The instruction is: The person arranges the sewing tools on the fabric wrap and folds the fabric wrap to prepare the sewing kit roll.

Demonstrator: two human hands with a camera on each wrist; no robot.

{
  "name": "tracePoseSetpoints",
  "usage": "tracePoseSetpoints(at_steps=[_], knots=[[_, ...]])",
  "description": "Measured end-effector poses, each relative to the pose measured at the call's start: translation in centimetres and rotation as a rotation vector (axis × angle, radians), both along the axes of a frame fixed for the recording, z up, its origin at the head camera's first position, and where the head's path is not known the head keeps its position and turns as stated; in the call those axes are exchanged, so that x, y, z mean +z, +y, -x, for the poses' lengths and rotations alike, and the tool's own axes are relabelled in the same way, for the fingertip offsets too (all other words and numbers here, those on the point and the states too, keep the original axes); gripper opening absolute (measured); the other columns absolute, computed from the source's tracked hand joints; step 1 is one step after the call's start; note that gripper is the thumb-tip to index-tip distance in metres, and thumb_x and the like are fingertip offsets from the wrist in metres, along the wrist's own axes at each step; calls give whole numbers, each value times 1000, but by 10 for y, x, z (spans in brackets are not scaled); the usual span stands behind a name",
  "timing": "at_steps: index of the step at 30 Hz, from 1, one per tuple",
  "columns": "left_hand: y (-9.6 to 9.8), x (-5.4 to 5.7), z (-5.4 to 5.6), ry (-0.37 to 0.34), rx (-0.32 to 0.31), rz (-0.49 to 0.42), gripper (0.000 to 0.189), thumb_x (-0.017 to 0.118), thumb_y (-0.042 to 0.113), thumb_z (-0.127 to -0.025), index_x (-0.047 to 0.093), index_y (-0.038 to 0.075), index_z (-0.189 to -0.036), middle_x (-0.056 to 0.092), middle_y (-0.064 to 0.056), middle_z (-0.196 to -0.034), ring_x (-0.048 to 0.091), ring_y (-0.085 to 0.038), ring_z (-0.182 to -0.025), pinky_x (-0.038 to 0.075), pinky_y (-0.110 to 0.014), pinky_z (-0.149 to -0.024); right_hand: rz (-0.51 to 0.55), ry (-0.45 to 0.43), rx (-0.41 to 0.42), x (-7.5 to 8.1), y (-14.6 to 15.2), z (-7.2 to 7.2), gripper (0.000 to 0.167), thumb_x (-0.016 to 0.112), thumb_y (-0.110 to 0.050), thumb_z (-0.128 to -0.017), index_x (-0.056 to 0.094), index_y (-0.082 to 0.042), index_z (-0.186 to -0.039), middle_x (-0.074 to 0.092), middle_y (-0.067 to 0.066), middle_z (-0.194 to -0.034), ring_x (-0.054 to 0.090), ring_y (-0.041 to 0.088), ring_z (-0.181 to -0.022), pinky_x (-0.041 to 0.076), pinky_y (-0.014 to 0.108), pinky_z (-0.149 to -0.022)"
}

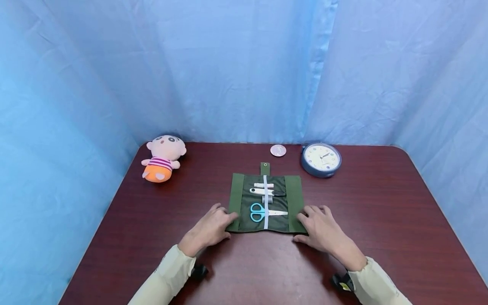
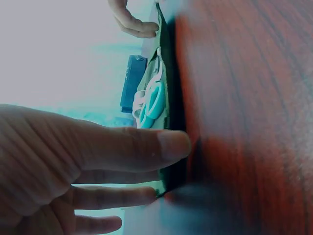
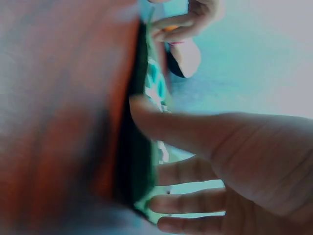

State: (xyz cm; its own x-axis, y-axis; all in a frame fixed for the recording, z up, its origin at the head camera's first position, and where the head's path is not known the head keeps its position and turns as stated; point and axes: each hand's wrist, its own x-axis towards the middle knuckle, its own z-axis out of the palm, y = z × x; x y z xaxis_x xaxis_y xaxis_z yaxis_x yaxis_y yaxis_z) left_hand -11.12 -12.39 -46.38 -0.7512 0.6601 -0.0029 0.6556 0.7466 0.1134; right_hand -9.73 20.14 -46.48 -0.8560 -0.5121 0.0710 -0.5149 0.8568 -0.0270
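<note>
A green fabric pouch [image 1: 295, 199] lies unfolded on the table, its small snap tab [image 1: 265, 168] pointing away. A white elastic band [image 1: 266, 222] crosses its inside, over scissors [image 1: 257, 212] with turquoise handles, a small grey spool [image 1: 269, 199], a white-handled tool [image 1: 256, 191] with a dark end, and a small whitish piece [image 1: 259, 185]. My left hand [image 1: 211, 226] touches the pouch's near left corner, fingers extended, thumb by the front edge. At the near right corner my right hand [image 1: 324, 228] rests its fingertips on the side panel, thumb low beside the front edge.
A plush doll [image 1: 162, 159] in orange shorts lies at the back left of the dark red table [image 1: 381, 203]. Toward the back right is a round blue clock [image 1: 321, 159], with a small pale disc [image 1: 278, 150] left of it. Blue curtains [image 1: 236, 72] hang behind.
</note>
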Motion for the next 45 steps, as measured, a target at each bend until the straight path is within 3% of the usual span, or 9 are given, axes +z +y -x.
tracePoseSetpoints(at_steps=[4, 7, 13, 23, 27, 35, 45], knots=[[0, -3, 1, 50, -35, -16, 39, 89, 17, -72, 68, 12, -103, 71, 1, -76, 70, -18, -81, 53, -47, -98, 3, 44, 3, -8, 1, -2, 28, 84, -34, -77, 70, -13, -87, 64, 6, -95, 65, 29, -94, 50, 52, -85], [1, -4, 3, 77, -57, -36, 29, 86, 13, -74, 66, 13, -96, 67, 2, -68, 68, -15, -69, 57, -40, -85, 46, 60, 12, -12, 3, 1, 16, 82, -27, -80, 72, -14, -83, 64, 3, -89, 66, 26, -86, 51, 48, -77], [-1, -2, 9, 23, -42, -93, 10, 75, 7, -84, 69, 12, -89, 65, -1, -65, 65, -16, -61, 54, -32, -58, 169, 106, 72, -14, 8, 10, 15, 81, -13, -80, 70, -14, -71, 61, -2, -74, 64, 20, -70, 52, 39, -62], [-7, 0, 30, -107, 16, -187, 6, 72, 7, -89, 72, 13, -88, 71, 3, -73, 66, -9, -65, 54, -27, -62, 265, -84, -81, -10, 11, 25, 18, 74, -13, -88, 69, -14, -71, 63, -5, -63, 62, 13, -60, 51, 37, -61], [-9, -3, 40, -166, 28, -237, 5, 72, 7, -89, 74, 11, -89, 73, 2, -77, 64, -6, -66, 53, -24, -64, 302, -120, -129, -9, 11, 30, 15, 74, -14, -88, 73, -13, -74, 67, -5, -65, 60, 10, -59, 51, 36, -60], [-13, -9, 56, -336, 63, -326, 7, 69, 5, -92, 75, 7, -94, 75, -3, -84, 62, -5, -69, 50, -19, -66, 318, -197, -244, -9, 8, 37, 7, 77, -19, -87, 80, -12, -86, 77, 2, -81, 71, 22, -73, 56, 43, -64], [-13, -15, 62, -371, 101, -371, 7, 68, 4, -92, 74, 8, -92, 73, -3, -82, 59, -3, -68, 50, -20, -66, 236, -246, -352, -11, 2, 39, 11, 78, -25, -86, 78, -14, -88, 70, -3, -72, 66, 17, -68, 52, 40, -58]])
